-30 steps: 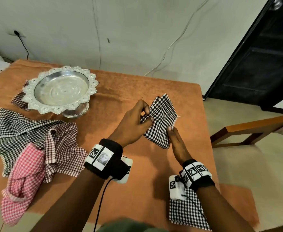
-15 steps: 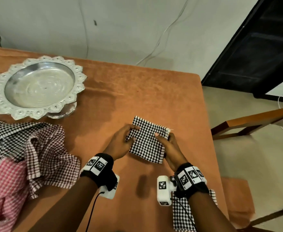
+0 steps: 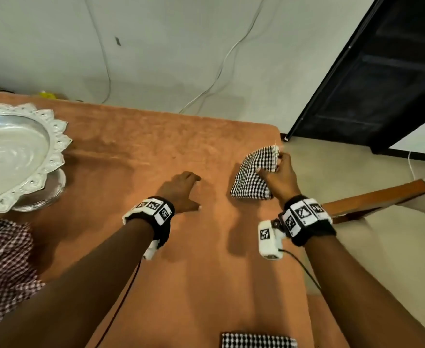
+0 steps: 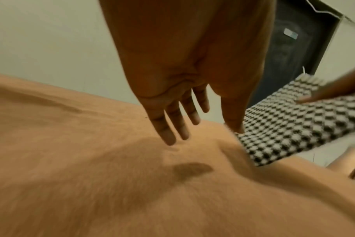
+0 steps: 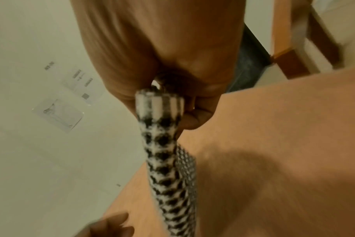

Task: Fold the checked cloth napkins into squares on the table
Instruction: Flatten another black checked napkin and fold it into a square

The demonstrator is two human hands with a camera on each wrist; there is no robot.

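Head view: right hand (image 3: 279, 178) pinches folded black-and-white checked cloth napkin (image 3: 252, 175), lifted off orange table (image 3: 136, 151). Left hand (image 3: 181, 189) empty, fingers straight, beside it. Step, likely: stowing finished square. Next: set down on folded checked square (image 3: 257, 340) near right elbow.
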